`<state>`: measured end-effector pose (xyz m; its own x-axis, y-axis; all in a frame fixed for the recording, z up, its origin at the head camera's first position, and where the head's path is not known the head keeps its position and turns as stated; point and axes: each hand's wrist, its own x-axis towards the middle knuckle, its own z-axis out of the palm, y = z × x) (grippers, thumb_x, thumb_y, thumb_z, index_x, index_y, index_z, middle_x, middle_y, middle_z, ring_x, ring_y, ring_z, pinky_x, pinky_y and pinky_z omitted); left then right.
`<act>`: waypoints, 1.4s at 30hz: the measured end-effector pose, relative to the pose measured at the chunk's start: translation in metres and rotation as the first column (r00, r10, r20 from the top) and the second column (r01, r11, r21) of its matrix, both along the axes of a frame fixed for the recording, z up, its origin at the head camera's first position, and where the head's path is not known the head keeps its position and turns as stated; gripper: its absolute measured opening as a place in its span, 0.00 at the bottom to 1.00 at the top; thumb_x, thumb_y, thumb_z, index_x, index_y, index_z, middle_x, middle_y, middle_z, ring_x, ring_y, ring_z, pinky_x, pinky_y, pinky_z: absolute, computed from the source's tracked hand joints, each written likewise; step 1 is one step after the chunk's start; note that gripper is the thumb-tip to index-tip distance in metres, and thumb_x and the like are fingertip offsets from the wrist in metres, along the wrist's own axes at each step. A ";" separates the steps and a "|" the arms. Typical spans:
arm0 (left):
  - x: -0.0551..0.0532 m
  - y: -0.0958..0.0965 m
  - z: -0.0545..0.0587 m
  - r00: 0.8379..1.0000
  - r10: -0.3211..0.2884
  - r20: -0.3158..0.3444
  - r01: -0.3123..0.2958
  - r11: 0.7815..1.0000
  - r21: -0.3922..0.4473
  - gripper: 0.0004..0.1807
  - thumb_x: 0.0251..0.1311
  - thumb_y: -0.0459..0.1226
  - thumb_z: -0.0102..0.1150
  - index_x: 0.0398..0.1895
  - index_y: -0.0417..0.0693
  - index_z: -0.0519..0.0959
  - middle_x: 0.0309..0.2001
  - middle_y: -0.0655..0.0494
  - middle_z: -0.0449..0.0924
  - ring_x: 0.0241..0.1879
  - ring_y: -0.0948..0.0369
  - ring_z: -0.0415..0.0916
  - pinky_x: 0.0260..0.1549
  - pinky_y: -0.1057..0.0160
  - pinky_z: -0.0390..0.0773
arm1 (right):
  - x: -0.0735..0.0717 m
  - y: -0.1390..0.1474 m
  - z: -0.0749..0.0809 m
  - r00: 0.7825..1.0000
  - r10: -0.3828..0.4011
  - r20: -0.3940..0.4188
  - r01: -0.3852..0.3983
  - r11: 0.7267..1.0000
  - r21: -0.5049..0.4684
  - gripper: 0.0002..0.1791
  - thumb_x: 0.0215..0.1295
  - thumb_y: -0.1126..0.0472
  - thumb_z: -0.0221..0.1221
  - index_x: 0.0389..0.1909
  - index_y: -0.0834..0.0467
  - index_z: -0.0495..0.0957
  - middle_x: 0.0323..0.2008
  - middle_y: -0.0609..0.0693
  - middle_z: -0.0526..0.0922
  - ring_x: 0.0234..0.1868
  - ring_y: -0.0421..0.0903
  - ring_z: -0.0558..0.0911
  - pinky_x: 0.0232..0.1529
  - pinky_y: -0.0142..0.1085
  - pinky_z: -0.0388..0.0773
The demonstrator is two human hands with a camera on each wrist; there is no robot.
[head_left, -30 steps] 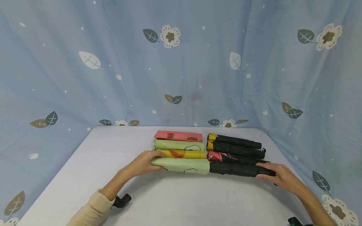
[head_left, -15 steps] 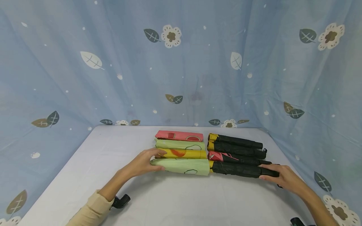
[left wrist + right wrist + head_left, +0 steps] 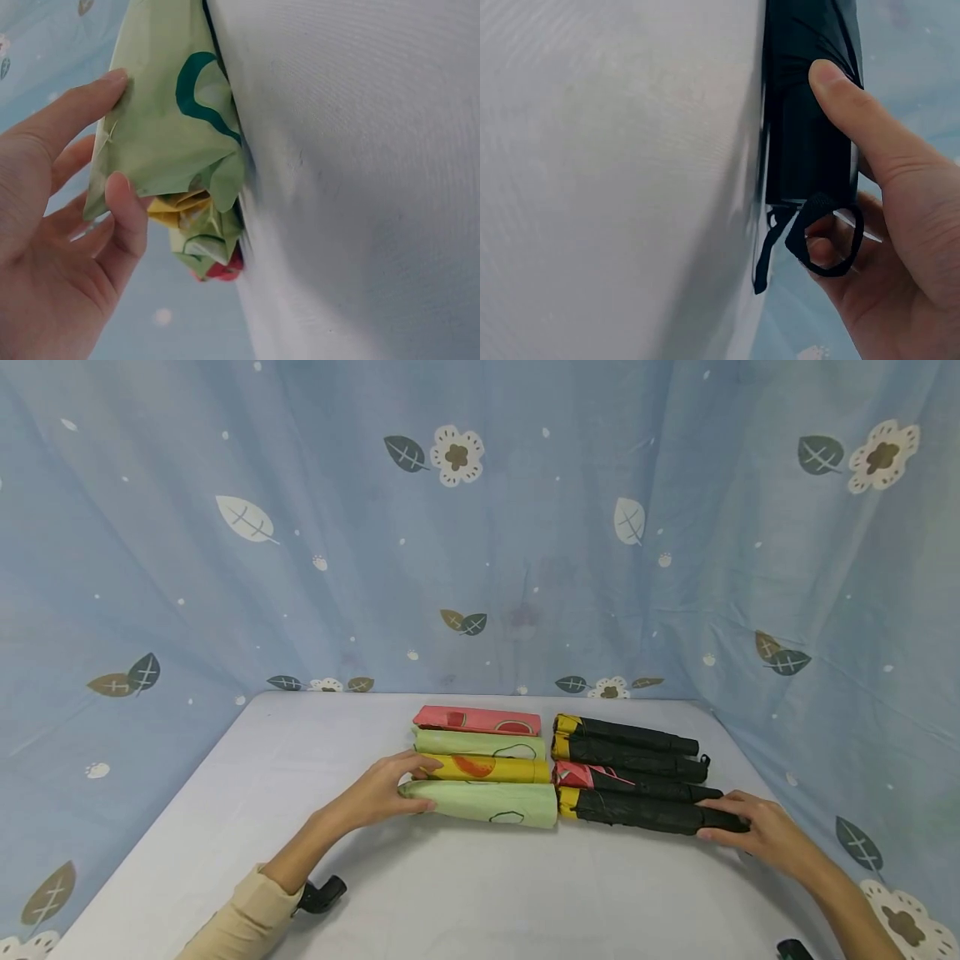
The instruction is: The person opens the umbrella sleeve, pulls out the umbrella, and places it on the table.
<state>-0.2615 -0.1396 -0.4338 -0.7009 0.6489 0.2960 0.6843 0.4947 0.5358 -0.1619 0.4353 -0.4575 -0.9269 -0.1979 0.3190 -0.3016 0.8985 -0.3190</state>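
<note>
In the head view my left hand (image 3: 384,792) holds the left end of the front light green printed roll (image 3: 487,803), thumb in front and fingers at the back. Up close in the left wrist view, this green roll (image 3: 161,112) shows a dark green outline and a loose, folded end. On the right, my right hand (image 3: 761,828) grips the end of the front black folded umbrella (image 3: 637,810), which has a yellow tip (image 3: 568,802) facing the green roll. The right wrist view shows my thumb on the umbrella (image 3: 810,142) and a wrist strap (image 3: 855,247) hanging from it.
Behind the green roll lie a yellow roll (image 3: 517,771), another light green roll (image 3: 450,742) and a pink roll (image 3: 480,720). More black folded umbrellas (image 3: 637,735) lie in parallel at the right. All rest on a white table (image 3: 480,893) before a blue patterned curtain (image 3: 337,527).
My right hand has shifted right with the front black umbrella, and its yellow tip has come into view beside the green roll. My left hand stays at the green roll's end.
</note>
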 end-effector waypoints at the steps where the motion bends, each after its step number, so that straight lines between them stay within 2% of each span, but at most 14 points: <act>1: 0.000 0.000 0.000 1.000 -0.002 -0.002 0.002 1.000 0.004 0.30 0.53 0.46 0.73 0.59 0.48 0.77 0.54 0.53 0.81 0.48 0.57 0.81 0.50 0.48 0.79 | 0.000 0.000 -0.001 1.000 -0.004 -0.001 0.004 1.000 0.000 0.24 0.48 0.49 0.75 0.46 0.53 0.86 0.35 0.45 0.79 0.26 0.29 0.64 0.24 0.29 0.62; 4: 0.000 0.000 -0.001 1.000 -0.007 0.005 0.006 1.000 0.026 0.30 0.53 0.45 0.73 0.59 0.47 0.77 0.54 0.51 0.81 0.48 0.57 0.81 0.49 0.48 0.79 | 0.000 0.000 -0.003 0.999 -0.037 0.014 0.037 0.999 0.003 0.24 0.46 0.47 0.75 0.45 0.52 0.85 0.36 0.47 0.80 0.24 0.29 0.62 0.22 0.29 0.61; 9: 0.000 -0.002 -0.002 1.000 0.001 0.000 -0.001 0.998 0.061 0.30 0.53 0.45 0.73 0.59 0.47 0.77 0.54 0.51 0.80 0.48 0.56 0.81 0.48 0.48 0.80 | -0.001 0.003 -0.003 0.995 -0.084 0.054 0.084 0.996 0.001 0.25 0.45 0.44 0.75 0.44 0.52 0.84 0.40 0.52 0.83 0.24 0.29 0.67 0.23 0.29 0.66; 18: 0.000 -0.005 0.000 0.999 -0.004 -0.035 0.007 0.996 0.092 0.30 0.52 0.45 0.74 0.58 0.46 0.78 0.52 0.50 0.80 0.46 0.55 0.82 0.46 0.45 0.80 | 0.006 0.015 0.010 0.980 -0.097 0.174 0.102 0.995 -0.018 0.28 0.50 0.43 0.73 0.49 0.54 0.82 0.38 0.49 0.84 0.26 0.28 0.74 0.24 0.30 0.71; 22: -0.001 -0.005 0.000 0.999 -0.009 -0.051 0.013 0.996 0.084 0.29 0.53 0.45 0.73 0.57 0.46 0.78 0.52 0.50 0.80 0.44 0.56 0.82 0.47 0.45 0.80 | 0.006 0.017 0.015 0.992 -0.083 0.099 0.086 0.996 -0.025 0.23 0.52 0.48 0.72 0.46 0.55 0.83 0.35 0.48 0.86 0.29 0.26 0.76 0.23 0.30 0.71; 25: -0.002 -0.004 0.000 0.998 -0.007 -0.069 0.013 0.997 0.082 0.28 0.53 0.45 0.73 0.56 0.46 0.79 0.51 0.51 0.81 0.43 0.56 0.83 0.47 0.46 0.80 | 0.001 0.015 0.019 0.997 -0.068 0.027 0.069 0.998 -0.013 0.18 0.55 0.51 0.71 0.43 0.56 0.84 0.34 0.47 0.86 0.31 0.24 0.76 0.24 0.30 0.72; 28: -0.002 -0.003 0.001 0.997 -0.008 -0.073 0.014 0.997 0.080 0.27 0.53 0.44 0.73 0.55 0.46 0.79 0.50 0.51 0.81 0.43 0.57 0.83 0.46 0.48 0.81 | -0.007 0.009 0.024 0.998 -0.059 0.000 0.059 0.998 0.010 0.16 0.58 0.51 0.69 0.42 0.56 0.84 0.34 0.45 0.86 0.31 0.25 0.77 0.25 0.30 0.73; 35: 0.000 0.001 0.004 0.998 -0.043 -0.056 0.046 0.997 0.058 0.25 0.54 0.46 0.72 0.53 0.45 0.80 0.50 0.51 0.81 0.41 0.55 0.82 0.43 0.50 0.81 | -0.021 -0.013 0.038 1.000 -0.020 0.004 0.019 0.998 0.061 0.16 0.59 0.50 0.68 0.44 0.55 0.85 0.39 0.48 0.87 0.38 0.48 0.83 0.30 0.34 0.77; 39: 0.000 0.002 0.008 0.997 -0.066 -0.047 0.067 0.998 0.015 0.27 0.55 0.49 0.70 0.54 0.45 0.80 0.50 0.51 0.82 0.40 0.56 0.81 0.42 0.51 0.81 | -0.031 -0.022 0.044 1.000 0.001 0.015 -0.002 0.998 0.064 0.16 0.61 0.50 0.66 0.44 0.55 0.85 0.39 0.47 0.86 0.39 0.50 0.83 0.32 0.36 0.77; 42: -0.003 0.002 0.012 0.997 -0.039 -0.069 0.042 0.999 0.034 0.25 0.56 0.47 0.70 0.55 0.45 0.80 0.49 0.50 0.82 0.39 0.56 0.82 0.43 0.51 0.81 | -0.041 -0.027 0.046 1.000 0.027 -0.003 -0.027 0.997 0.077 0.16 0.62 0.50 0.66 0.44 0.56 0.84 0.36 0.45 0.85 0.38 0.48 0.82 0.32 0.35 0.77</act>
<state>-0.2645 -0.1378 -0.4219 -0.6517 0.6649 0.3651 0.7389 0.4476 0.5038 -0.2031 0.4083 -0.4111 -0.9196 -0.2467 0.3056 -0.3272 0.9117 -0.2484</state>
